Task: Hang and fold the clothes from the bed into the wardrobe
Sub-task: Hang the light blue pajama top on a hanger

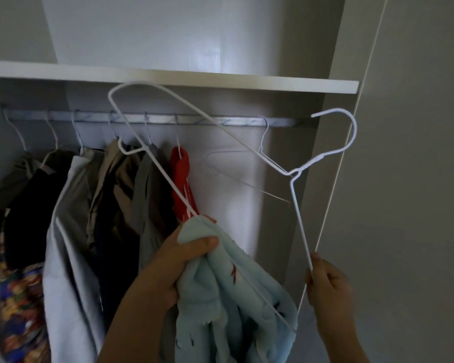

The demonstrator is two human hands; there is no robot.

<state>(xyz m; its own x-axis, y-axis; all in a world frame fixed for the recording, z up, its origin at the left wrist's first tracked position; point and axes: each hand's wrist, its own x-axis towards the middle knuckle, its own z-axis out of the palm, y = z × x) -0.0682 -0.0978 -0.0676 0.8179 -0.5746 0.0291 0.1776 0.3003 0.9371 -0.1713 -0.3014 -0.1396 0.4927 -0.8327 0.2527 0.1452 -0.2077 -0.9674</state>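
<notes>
Garment (236, 297), pale blue, bunched; lower part cut off at the bottom edge, kind unclear. Left hand (173, 260) grips its top. Hanger (315, 160), white wire, tilted before the rail (168, 118), one wire lost in the folds; right hand (328, 286) pinches its end, beside the garment.

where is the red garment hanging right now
In the head view, the red garment hangs from the wardrobe rail near the middle, just right of the grey garment and directly above the left hand, which grips a light blue cloth.
</notes>
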